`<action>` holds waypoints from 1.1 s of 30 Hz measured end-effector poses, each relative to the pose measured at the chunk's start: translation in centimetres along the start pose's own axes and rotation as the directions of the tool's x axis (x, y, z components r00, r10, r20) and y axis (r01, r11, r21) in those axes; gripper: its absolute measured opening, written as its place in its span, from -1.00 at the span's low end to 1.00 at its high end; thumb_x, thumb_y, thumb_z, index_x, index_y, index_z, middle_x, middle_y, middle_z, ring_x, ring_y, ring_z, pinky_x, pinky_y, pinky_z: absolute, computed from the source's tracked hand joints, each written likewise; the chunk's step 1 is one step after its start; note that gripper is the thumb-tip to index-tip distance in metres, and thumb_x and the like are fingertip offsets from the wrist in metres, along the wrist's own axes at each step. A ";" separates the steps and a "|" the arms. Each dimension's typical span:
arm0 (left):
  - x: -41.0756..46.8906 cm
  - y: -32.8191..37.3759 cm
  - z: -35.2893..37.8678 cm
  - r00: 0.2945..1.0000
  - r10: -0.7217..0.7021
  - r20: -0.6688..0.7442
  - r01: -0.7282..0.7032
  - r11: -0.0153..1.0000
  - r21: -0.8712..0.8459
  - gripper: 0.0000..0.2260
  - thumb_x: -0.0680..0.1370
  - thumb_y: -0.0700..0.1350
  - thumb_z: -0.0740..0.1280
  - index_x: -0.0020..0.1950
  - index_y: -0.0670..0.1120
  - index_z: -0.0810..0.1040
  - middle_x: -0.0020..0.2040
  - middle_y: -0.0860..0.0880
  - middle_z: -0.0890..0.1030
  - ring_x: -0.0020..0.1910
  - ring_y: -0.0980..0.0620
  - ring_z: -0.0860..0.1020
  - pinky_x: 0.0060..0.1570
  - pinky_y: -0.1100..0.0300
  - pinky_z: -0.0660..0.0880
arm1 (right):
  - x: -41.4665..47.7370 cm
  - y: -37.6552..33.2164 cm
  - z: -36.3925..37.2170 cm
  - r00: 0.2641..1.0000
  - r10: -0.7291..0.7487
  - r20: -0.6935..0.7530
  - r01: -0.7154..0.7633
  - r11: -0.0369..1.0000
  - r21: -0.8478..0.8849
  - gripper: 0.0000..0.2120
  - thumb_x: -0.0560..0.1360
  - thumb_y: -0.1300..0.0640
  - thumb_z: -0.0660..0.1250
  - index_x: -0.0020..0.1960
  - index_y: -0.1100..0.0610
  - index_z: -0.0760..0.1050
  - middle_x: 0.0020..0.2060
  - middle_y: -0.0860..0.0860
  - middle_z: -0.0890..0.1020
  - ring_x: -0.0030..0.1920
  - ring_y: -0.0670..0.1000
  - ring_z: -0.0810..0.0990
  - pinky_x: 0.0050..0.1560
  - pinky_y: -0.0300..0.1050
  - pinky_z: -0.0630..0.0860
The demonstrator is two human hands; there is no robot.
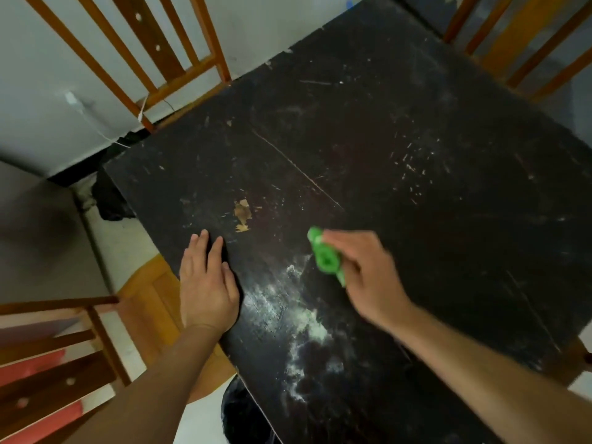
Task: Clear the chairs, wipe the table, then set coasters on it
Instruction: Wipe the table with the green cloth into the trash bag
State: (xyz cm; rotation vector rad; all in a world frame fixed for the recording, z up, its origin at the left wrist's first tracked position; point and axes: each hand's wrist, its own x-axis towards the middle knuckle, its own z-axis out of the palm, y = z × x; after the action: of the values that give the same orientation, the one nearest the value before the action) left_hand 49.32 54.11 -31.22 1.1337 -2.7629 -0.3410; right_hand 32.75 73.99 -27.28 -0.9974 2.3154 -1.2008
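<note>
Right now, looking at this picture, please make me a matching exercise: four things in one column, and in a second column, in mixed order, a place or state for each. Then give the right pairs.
Things
1. left hand
2. right hand
3. cloth
4. white smear

Places and states
A. green, held in the fingers
B. lies flat on the black table, near its edge
C. spread on the table top between the two forearms
D. curled round the cloth, above the table

Pairs: 1-B, 2-D, 3-A, 4-C
</note>
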 end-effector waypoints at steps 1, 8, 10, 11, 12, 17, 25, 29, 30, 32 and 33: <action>0.0 0.1 0.0 1.000 0.008 -0.007 -0.008 1.000 -0.003 -0.51 0.61 -0.04 -0.02 0.41 -0.28 0.42 0.47 -0.26 0.34 0.50 -0.22 0.23 0.48 -0.13 0.17 | 3.4 0.7 -1.3 0.998 -0.004 -0.069 -0.001 0.997 -0.071 -0.57 0.46 0.45 0.21 0.25 0.16 0.56 0.16 0.04 0.61 0.13 -0.01 0.51 0.20 -0.28 0.38; -0.1 -0.3 0.0 0.999 0.020 -0.032 -0.020 1.000 -0.015 -0.55 0.61 -0.08 0.03 0.40 -0.25 0.43 0.46 -0.25 0.36 0.49 -0.22 0.25 0.48 -0.12 0.17 | 16.3 4.5 0.4 0.980 0.113 -0.166 -0.160 0.940 -0.303 -0.56 0.45 0.28 0.14 0.24 0.02 0.57 0.12 0.13 0.61 0.08 0.14 0.56 0.20 0.05 0.49; -0.1 -0.5 0.1 0.999 0.031 -0.040 -0.032 0.999 -0.022 -0.57 0.61 -0.09 0.04 0.39 -0.25 0.43 0.45 -0.26 0.37 0.48 -0.23 0.26 0.47 -0.14 0.19 | 11.3 1.8 3.5 0.996 -0.081 -0.026 0.071 0.960 -0.271 -0.55 0.43 0.37 0.15 0.21 0.13 0.59 0.10 0.11 0.64 0.06 0.10 0.51 0.13 -0.10 0.43; -0.1 -0.5 0.1 0.999 0.034 -0.041 -0.035 0.999 -0.022 -0.57 0.61 -0.09 0.05 0.39 -0.25 0.44 0.45 -0.26 0.37 0.48 -0.24 0.27 0.47 -0.14 0.19 | 8.3 0.6 4.5 0.989 -0.134 0.058 0.144 0.964 -0.224 -0.57 0.45 0.40 0.15 0.22 0.16 0.58 0.12 0.08 0.64 0.06 0.06 0.48 0.11 -0.20 0.37; -0.1 -0.5 0.1 0.999 0.036 -0.038 -0.037 0.999 -0.020 -0.57 0.61 -0.09 0.05 0.39 -0.25 0.43 0.45 -0.25 0.37 0.48 -0.23 0.27 0.47 -0.14 0.19 | 5.4 -0.3 5.1 0.979 -0.155 0.135 0.178 0.968 -0.175 -0.58 0.48 0.38 0.15 0.25 0.15 0.56 0.14 0.02 0.63 0.08 0.01 0.45 0.12 -0.25 0.35; -0.1 -0.4 0.0 0.999 0.030 -0.029 -0.031 0.999 -0.029 -0.58 0.61 -0.10 0.07 0.40 -0.23 0.43 0.47 -0.23 0.36 0.50 -0.21 0.25 0.50 -0.09 0.13 | -2.3 -2.1 4.7 0.848 -0.189 0.496 0.220 0.975 -0.005 -0.59 0.54 0.23 0.14 0.33 0.00 0.50 0.23 -0.17 0.54 0.18 -0.15 0.37 0.21 -0.16 0.40; -0.1 -0.8 0.2 0.998 0.038 -0.058 -0.042 0.996 -0.080 -0.59 0.61 -0.11 0.07 0.38 -0.23 0.45 0.45 -0.23 0.38 0.48 -0.22 0.27 0.47 -0.14 0.20 | 16.6 -0.9 3.4 0.994 -0.012 0.109 0.032 0.982 -0.186 -0.61 0.48 0.41 0.21 0.22 0.17 0.60 0.16 0.13 0.63 0.16 0.10 0.59 0.18 -0.30 0.39; -0.1 -1.0 0.4 0.996 0.042 -0.076 -0.049 0.994 -0.099 -0.60 0.61 -0.12 0.09 0.37 -0.24 0.47 0.44 -0.24 0.39 0.47 -0.24 0.29 0.47 -0.13 0.19 | 11.3 -1.4 5.8 0.979 -0.173 0.109 0.193 0.958 -0.212 -0.58 0.41 0.43 0.18 0.17 0.20 0.62 0.08 0.15 0.67 0.05 0.13 0.60 0.15 -0.04 0.51; -0.1 -1.0 0.3 0.996 0.039 -0.075 -0.046 0.994 -0.099 -0.61 0.61 -0.12 0.10 0.37 -0.24 0.47 0.44 -0.24 0.39 0.47 -0.24 0.29 0.48 -0.12 0.18 | 8.2 -1.4 6.1 0.965 -0.219 0.142 0.243 0.952 -0.187 -0.56 0.40 0.45 0.18 0.17 0.19 0.62 0.08 0.12 0.66 0.05 0.10 0.57 0.13 -0.04 0.49; -0.1 -0.9 0.2 0.997 0.037 -0.071 -0.044 0.994 -0.096 -0.61 0.61 -0.13 0.11 0.37 -0.24 0.47 0.44 -0.24 0.39 0.47 -0.24 0.29 0.49 -0.10 0.16 | 2.2 -1.7 5.9 0.945 -0.200 0.261 0.246 0.957 -0.157 -0.54 0.45 0.45 0.20 0.24 0.13 0.58 0.16 0.01 0.62 0.11 0.03 0.48 0.16 -0.14 0.42; -0.1 -0.9 0.2 0.997 0.036 -0.072 -0.043 0.994 -0.100 -0.61 0.61 -0.13 0.11 0.37 -0.24 0.47 0.45 -0.24 0.39 0.48 -0.23 0.28 0.49 -0.10 0.15 | 0.0 -1.8 5.3 0.932 -0.185 0.311 0.235 0.963 -0.133 -0.54 0.47 0.45 0.21 0.26 0.10 0.56 0.19 -0.04 0.60 0.14 -0.01 0.45 0.19 -0.22 0.39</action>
State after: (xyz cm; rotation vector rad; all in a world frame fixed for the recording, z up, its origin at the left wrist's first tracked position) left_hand 49.94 53.61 -31.62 1.0453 -2.6702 -0.4229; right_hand 36.56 70.24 -28.91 -1.4119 2.1374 -0.8647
